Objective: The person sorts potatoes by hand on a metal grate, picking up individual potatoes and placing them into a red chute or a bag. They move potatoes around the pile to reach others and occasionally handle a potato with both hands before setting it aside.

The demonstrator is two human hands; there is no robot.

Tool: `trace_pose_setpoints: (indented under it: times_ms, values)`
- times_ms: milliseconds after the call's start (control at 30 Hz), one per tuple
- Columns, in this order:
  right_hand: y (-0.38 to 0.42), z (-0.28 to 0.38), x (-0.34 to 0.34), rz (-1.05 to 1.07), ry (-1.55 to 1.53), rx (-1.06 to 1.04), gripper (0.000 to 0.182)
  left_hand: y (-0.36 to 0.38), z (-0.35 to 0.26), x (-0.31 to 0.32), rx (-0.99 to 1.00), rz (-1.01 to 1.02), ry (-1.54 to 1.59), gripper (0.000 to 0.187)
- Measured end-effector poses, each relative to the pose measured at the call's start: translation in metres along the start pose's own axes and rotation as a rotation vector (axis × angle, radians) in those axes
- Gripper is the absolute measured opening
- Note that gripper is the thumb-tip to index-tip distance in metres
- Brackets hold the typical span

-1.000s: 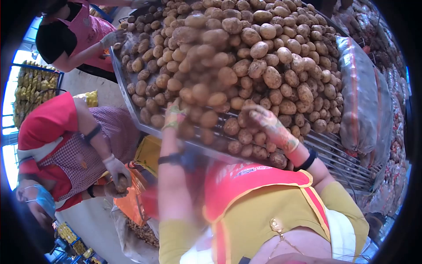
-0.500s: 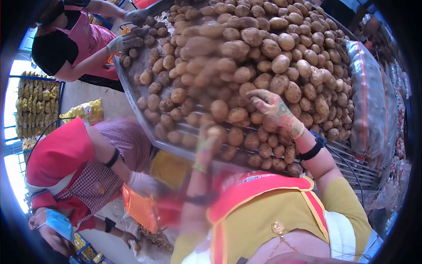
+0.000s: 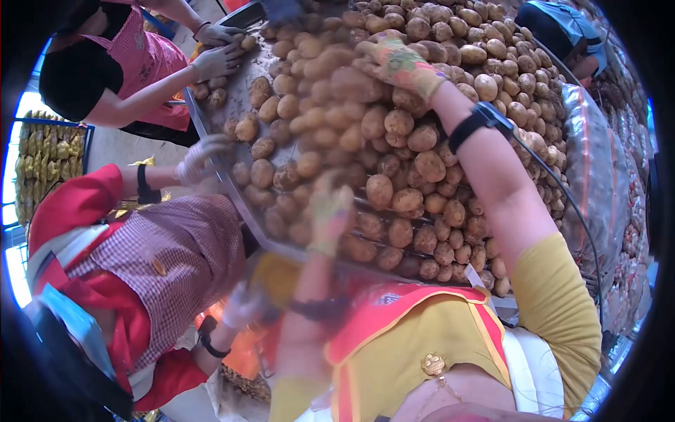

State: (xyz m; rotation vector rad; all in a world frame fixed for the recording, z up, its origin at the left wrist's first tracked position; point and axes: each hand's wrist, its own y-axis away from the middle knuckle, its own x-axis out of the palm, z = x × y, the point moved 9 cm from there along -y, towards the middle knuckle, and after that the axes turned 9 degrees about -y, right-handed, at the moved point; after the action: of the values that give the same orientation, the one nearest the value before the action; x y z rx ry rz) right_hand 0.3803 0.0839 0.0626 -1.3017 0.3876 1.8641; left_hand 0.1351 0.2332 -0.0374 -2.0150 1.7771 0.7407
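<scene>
A large heap of potatoes (image 3: 429, 165) covers the metal sorting table (image 3: 232, 184) in front of me. My right hand (image 3: 401, 63), in a patterned glove, reaches far into the heap. Its fingers are apart and bent a little over the potatoes, touching the top ones. Close to the near edge of the table, my left hand (image 3: 330, 214) is over potatoes at the front of the heap. It wears a similar glove, and motion smears its fingers. Several potatoes between my hands are blurred too.
A co-worker in a checked apron (image 3: 176, 239) stands at my left, one gloved hand (image 3: 204, 158) by the table edge. Another in a pink apron (image 3: 151, 60) handles potatoes at the far left corner. Filled sacks (image 3: 598, 169) line the right side. A yellow container (image 3: 278, 278) sits below the near edge.
My right hand has moved away from me, farther up the heap; potatoes between my hands have shifted. My left hand has moved slightly. The checked-apron co-worker has brought a hand to the table edge.
</scene>
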Motion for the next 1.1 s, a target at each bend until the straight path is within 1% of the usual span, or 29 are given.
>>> trace_pose_setpoints:
  times_ms: [33,133,167,267,300,367,400,433,467,533,600,633,667,733,767,867,900,967,1100]
  values:
    - [0.007,-0.001,-0.011,-0.002,0.063,0.055,0.031,-0.015,-0.014,-0.004,0.122,-0.075,-0.214,0.046]
    - [0.036,0.006,-0.029,-0.08,-0.041,0.015,0.038,-0.057,-0.055,0.001,0.219,-0.193,-0.541,0.038]
    - [0.052,0.015,-0.039,-0.189,-0.123,-0.001,0.05,-0.076,-0.057,0.003,0.228,-0.195,-0.586,0.035]
    - [0.096,0.015,-0.041,-0.274,-0.092,-0.02,0.057,-0.11,-0.053,0.011,0.274,-0.162,-0.688,0.026]
    - [0.111,0.014,-0.05,-0.293,-0.32,0.096,0.057,-0.115,-0.048,0.016,0.298,-0.144,-0.7,0.023]
    - [0.15,0.025,-0.066,-0.339,-0.773,0.32,0.06,-0.101,-0.052,0.023,0.232,-0.036,-0.757,0.029]
    - [0.176,0.018,-0.054,-0.441,-1.26,0.408,0.055,-0.094,-0.055,0.027,0.2,0.02,-0.786,0.033]
    - [0.202,0.012,-0.031,-0.543,-1.751,0.487,0.051,-0.081,-0.049,0.035,0.153,0.125,-0.793,0.047]
    - [0.226,0.013,-0.016,-0.605,-1.967,0.552,0.052,-0.072,-0.045,0.045,0.113,0.227,-0.8,0.062]
    - [0.272,0.019,0.011,-0.732,-2.399,0.697,0.056,-0.068,-0.05,0.042,0.097,0.142,-0.789,0.061]
    - [0.284,0.045,0.014,-0.536,-2.746,0.551,0.061,-0.065,-0.051,0.036,0.083,0.06,-0.764,0.06]
    - [0.287,0.062,0.011,-0.405,-2.912,0.461,0.063,-0.073,-0.048,0.039,0.118,0.072,-0.816,0.057]
    - [0.295,0.067,0.015,-0.412,-2.833,0.523,0.064,-0.085,-0.045,0.042,0.147,0.083,-0.873,0.055]
    - [0.306,0.078,0.022,-0.411,-2.681,0.631,0.065,-0.104,-0.05,0.042,0.078,0.197,-0.92,0.053]
    - [0.311,0.083,0.026,-0.453,-2.578,0.775,0.066,-0.105,-0.051,0.039,0.039,0.249,-0.945,0.052]
    - [0.319,0.108,0.033,-0.386,-2.713,0.857,0.067,-0.095,-0.06,0.027,0.099,0.213,-0.926,0.047]
    - [0.326,0.109,0.035,-0.355,-2.608,0.883,0.067,-0.089,-0.057,0.019,0.02,0.274,-0.855,0.06]
    - [0.336,0.116,0.042,-0.312,-2.636,0.894,0.065,-0.077,-0.047,0.012,-0.03,0.314,-0.803,0.062]
    - [0.35,0.128,0.055,-0.227,-2.712,0.886,0.065,-0.065,-0.028,0.009,0.002,0.287,-0.765,0.067]
